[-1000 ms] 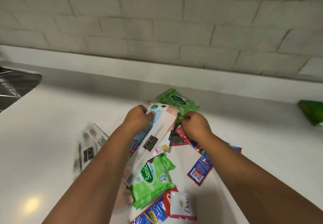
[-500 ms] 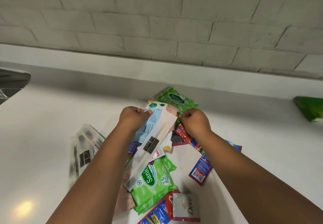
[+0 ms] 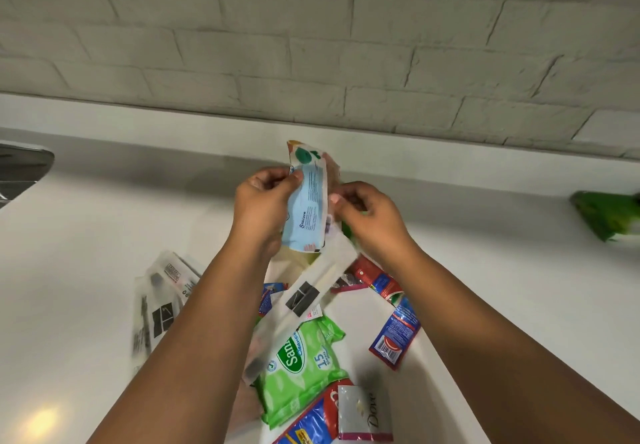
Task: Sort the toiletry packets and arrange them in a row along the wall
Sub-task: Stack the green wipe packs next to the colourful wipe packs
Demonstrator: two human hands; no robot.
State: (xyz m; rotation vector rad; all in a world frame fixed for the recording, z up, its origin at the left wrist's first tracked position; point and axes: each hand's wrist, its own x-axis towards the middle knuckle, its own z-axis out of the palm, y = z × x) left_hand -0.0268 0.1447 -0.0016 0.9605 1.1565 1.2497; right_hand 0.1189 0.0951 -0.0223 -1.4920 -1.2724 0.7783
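While the head view is looking down at the white counter [image 3: 86, 270] | left hand [image 3: 263, 208] is pinching a light blue packet [image 3: 306, 211] above the pile | right hand [image 3: 370, 215] is gripping its right edge | green Sanitizer wipes pack [image 3: 301, 364] is lying below, beside Dove sachet [image 3: 363, 416].

We note a white counter [image 3: 86, 235] filling the lower view, with a bright glare spot near its front left. Behind it runs a low white ledge [image 3: 138, 111], and above that a wall [image 3: 311, 45] of pale painted brick. At far left, the metal edge of a sink [image 3: 20, 166] shows.
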